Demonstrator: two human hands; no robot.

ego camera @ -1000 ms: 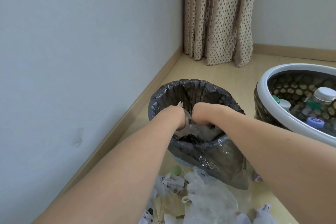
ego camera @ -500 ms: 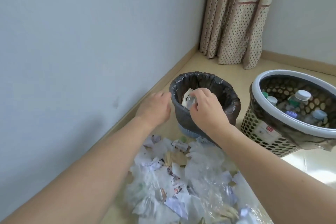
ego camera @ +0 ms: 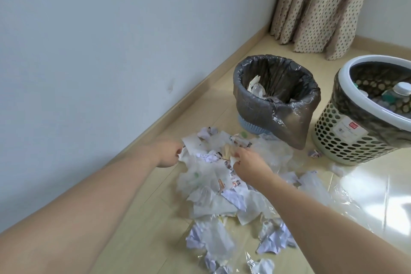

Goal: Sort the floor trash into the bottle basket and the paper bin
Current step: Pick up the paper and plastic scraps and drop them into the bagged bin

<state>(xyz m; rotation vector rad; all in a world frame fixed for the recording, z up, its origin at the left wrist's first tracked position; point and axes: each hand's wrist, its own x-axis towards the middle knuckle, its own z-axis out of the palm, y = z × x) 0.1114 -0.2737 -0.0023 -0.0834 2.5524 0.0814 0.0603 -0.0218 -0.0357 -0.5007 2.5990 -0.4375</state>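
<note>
A heap of crumpled paper scraps and clear plastic wrap (ego camera: 213, 187) lies spread on the floor. My left hand (ego camera: 169, 154) grips the left edge of a white sheet at the heap's far side. My right hand (ego camera: 245, 163) pinches crumpled paper near the heap's middle. Beyond them stands the paper bin (ego camera: 242, 87), lined with a dark bag and holding paper. To its right is the bottle basket (ego camera: 347, 140), perforated with a white rim, with several bottles (ego camera: 400, 90) inside.
A pale wall with a wooden skirting board (ego camera: 178, 104) runs along the left. A dotted curtain (ego camera: 322, 6) hangs in the far corner. Clear plastic film (ego camera: 367, 207) lies on the floor at the right. A small scrap (ego camera: 314, 153) sits beside the basket.
Both hands have come back from the paper bin's mouth down to the heap on the floor, where each now holds paper. The view has pulled back and tilted down.
</note>
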